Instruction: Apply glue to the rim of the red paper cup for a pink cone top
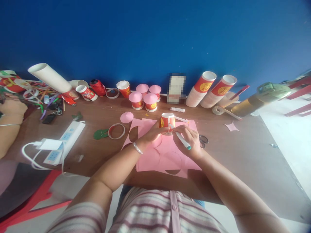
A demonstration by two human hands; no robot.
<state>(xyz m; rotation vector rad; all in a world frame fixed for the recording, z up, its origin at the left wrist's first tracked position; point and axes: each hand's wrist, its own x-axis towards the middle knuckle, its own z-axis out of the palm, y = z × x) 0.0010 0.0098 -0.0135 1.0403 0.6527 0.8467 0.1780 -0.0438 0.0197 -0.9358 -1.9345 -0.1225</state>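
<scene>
In the head view, your left hand [153, 132] grips a red paper cup [165, 122] over the pink paper [167, 161], in front of you. Your right hand's [191, 139] fingers clasp a white marker [183, 141], its tip at the cup's side. Four pink-topped cups [151, 98] stand behind, to your left.

The table [233, 158] bears paper [147, 161] beneath the grip, scissors [203, 141] just right, a power strip [67, 137] left, cups [151, 106] beyond.
</scene>
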